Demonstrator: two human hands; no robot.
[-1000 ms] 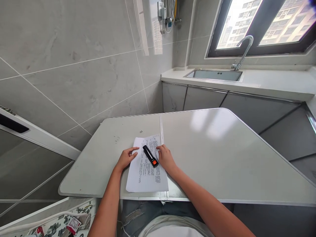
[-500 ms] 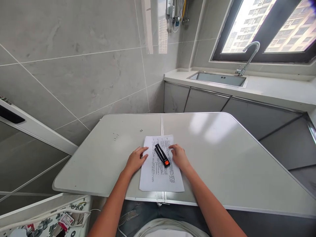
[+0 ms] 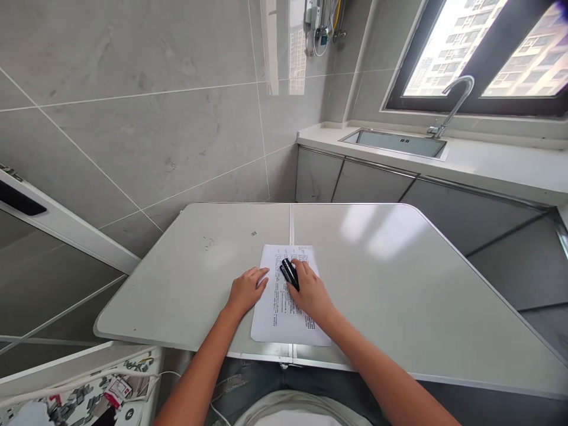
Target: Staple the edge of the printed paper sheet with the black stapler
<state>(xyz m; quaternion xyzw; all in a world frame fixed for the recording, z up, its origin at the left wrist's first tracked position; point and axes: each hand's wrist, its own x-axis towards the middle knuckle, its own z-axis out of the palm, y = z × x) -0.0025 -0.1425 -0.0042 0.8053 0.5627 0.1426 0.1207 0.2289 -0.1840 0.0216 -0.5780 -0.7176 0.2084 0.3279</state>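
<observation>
A printed sheet of paper (image 3: 266,319) lies on the pale table (image 3: 377,296), across its centre seam. On top of the sheet is a black stapler (image 3: 289,273), lying at a slant. My right hand (image 3: 311,293) is wrapped round the stapler from the right and hides its near end. My left hand (image 3: 247,290) rests at the paper's left edge, fingers stretched out and thumb apart, holding nothing.
A few staples (image 3: 254,233) and small dark bits (image 3: 208,242) are scattered on the table's left half. Beyond stands a counter with a sink (image 3: 394,142) and a tap (image 3: 457,97). A white cart (image 3: 146,367) with small items is at the lower left.
My right hand has moved left from the paper's right edge and closed round the stapler. The stapler's near end, with its orange part, is now covered. My left hand has barely moved.
</observation>
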